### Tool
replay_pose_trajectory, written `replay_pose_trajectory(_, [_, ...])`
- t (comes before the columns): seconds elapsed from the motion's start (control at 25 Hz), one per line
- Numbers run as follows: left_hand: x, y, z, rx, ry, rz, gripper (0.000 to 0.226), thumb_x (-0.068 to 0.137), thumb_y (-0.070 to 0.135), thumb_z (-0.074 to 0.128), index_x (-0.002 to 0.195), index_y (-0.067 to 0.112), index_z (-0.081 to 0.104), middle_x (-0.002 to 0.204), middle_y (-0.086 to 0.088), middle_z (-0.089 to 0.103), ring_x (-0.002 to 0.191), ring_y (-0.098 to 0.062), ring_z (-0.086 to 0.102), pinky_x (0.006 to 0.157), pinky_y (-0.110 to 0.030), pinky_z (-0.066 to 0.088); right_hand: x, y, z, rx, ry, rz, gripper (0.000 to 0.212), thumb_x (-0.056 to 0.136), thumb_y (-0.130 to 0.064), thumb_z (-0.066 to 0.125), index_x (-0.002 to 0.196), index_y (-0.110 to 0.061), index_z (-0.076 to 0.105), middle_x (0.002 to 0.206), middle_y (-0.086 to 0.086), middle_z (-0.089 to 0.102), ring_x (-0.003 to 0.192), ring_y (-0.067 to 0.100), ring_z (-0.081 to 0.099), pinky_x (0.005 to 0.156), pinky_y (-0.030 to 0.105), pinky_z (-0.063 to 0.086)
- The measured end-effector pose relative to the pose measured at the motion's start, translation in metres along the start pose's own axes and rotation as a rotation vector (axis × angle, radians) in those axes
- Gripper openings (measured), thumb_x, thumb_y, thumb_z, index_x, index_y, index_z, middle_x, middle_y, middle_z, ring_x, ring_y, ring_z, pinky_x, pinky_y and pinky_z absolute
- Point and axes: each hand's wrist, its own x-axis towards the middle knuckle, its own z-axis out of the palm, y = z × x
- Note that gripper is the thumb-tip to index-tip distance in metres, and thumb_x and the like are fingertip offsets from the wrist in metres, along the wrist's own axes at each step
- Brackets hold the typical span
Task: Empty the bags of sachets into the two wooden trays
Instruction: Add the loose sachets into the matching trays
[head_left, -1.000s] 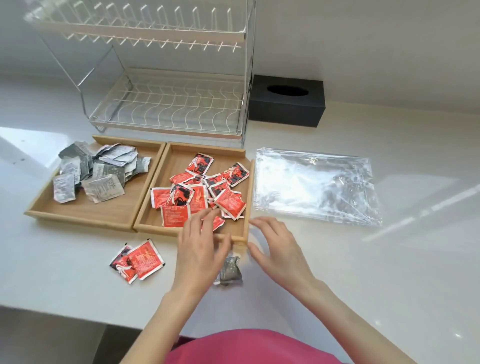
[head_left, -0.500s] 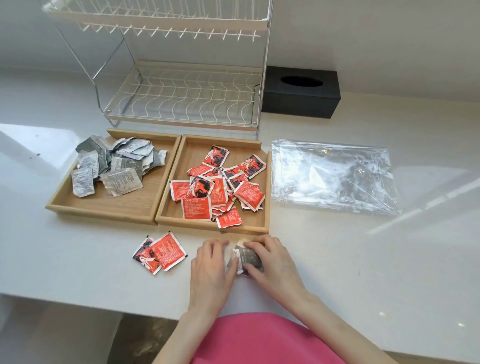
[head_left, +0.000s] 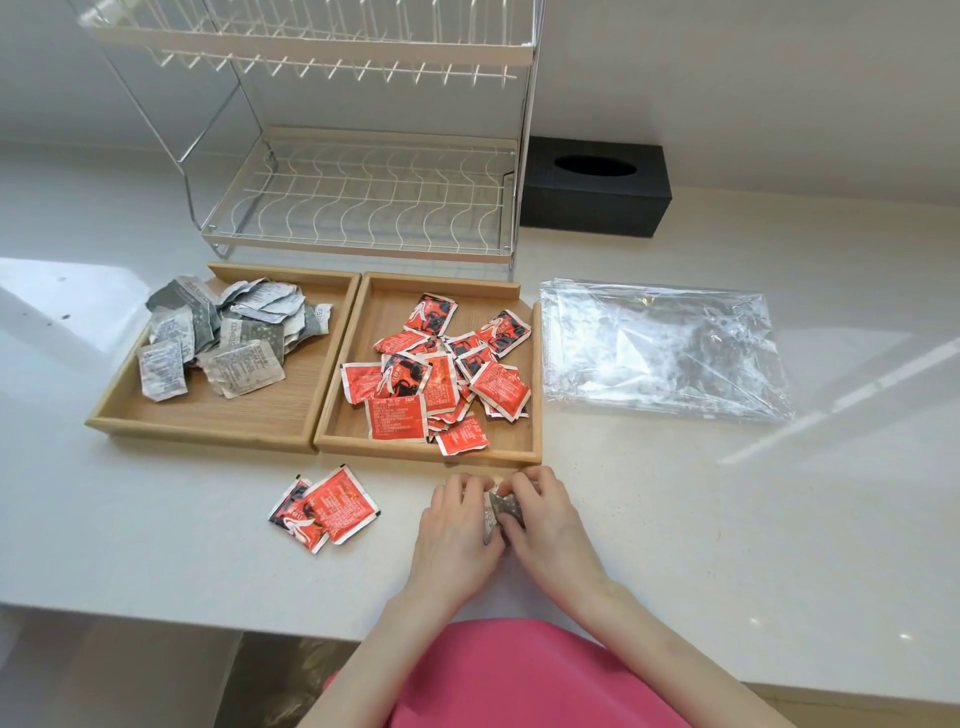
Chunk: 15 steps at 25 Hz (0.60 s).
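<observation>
Two wooden trays stand side by side on the white counter. The left tray (head_left: 244, 423) holds several grey sachets (head_left: 228, 332). The right tray (head_left: 382, 451) holds a heap of red sachets (head_left: 441, 374). Two red sachets (head_left: 327, 509) lie loose on the counter in front of the trays. Just in front of the right tray, my left hand (head_left: 457, 530) and my right hand (head_left: 545, 525) press together around a small grey sachet (head_left: 501, 506), mostly hidden by the fingers. Flat clear plastic bags (head_left: 660, 348) lie to the right of the trays.
A white wire dish rack (head_left: 358, 197) stands behind the trays. A black tissue box (head_left: 595, 187) sits to its right against the wall. The counter's front edge runs just below my wrists.
Both hands drew back from the right tray's front edge and closed on the grey sachet lying on the counter. The view shifted slightly; trays and loose red sachets stayed put.
</observation>
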Motion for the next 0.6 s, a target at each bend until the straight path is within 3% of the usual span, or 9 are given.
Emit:
replay_pose_trajectory(0.16, [0.0,-0.004,-0.002,-0.003,-0.07,0.0,0.051,0.081,0.029,0.054,0.128,0.018,0.038,0.122,-0.005,0.043,0.114,-0.025,0.04,0.091,-0.033,0.035,0.008,-0.004,-0.008,0.04,-0.048,0.031,0.015,0.081,-0.005,0.05,0.095,-0.006,0.051,0.095,0.013,0.059,0.088,0.029,0.052,0.07,0.027,0.032])
replay_pose_trajectory(0.32, [-0.004,-0.01,-0.012,-0.167,-0.054,0.001,0.029,0.079,0.026,0.058,0.105,0.016,0.048,0.101,-0.001,0.052,0.099,-0.023,0.046,0.077,-0.028,0.034,0.003,-0.009,-0.014,0.241,-0.097,0.106,0.017,0.08,-0.012,0.055,0.084,-0.025,0.046,0.074,-0.003,0.057,0.062,0.003,0.048,0.057,0.012,0.036])
replay_pose_trajectory(0.44, [-0.007,-0.015,-0.027,-0.44,-0.059,-0.044,0.023,0.077,0.021,0.064,0.095,0.025,0.049,0.081,0.007,0.06,0.076,-0.009,0.058,0.061,-0.014,0.039,0.004,-0.016,-0.014,0.371,-0.062,0.157,0.023,0.08,-0.015,0.059,0.078,-0.034,0.046,0.07,-0.011,0.055,0.061,0.006,0.05,0.06,0.014,0.039])
replay_pose_trajectory(0.52, [-0.011,-0.022,-0.039,-0.467,-0.008,-0.043,0.027,0.076,0.019,0.066,0.093,0.033,0.049,0.074,0.016,0.059,0.065,0.006,0.056,0.056,-0.006,0.039,0.007,-0.025,-0.013,0.464,-0.055,0.168,0.02,0.081,-0.014,0.06,0.08,-0.032,0.05,0.076,-0.006,0.059,0.069,0.014,0.054,0.071,0.028,0.047])
replay_pose_trajectory(0.6, [-0.012,-0.032,-0.053,-0.45,0.039,-0.044,0.028,0.077,0.016,0.065,0.096,0.03,0.052,0.073,0.019,0.057,0.064,0.008,0.055,0.057,-0.004,0.037,0.012,-0.034,-0.012,0.527,-0.039,0.173,0.016,0.082,-0.014,0.059,0.083,-0.028,0.052,0.081,0.002,0.063,0.072,0.016,0.058,0.074,0.035,0.05])
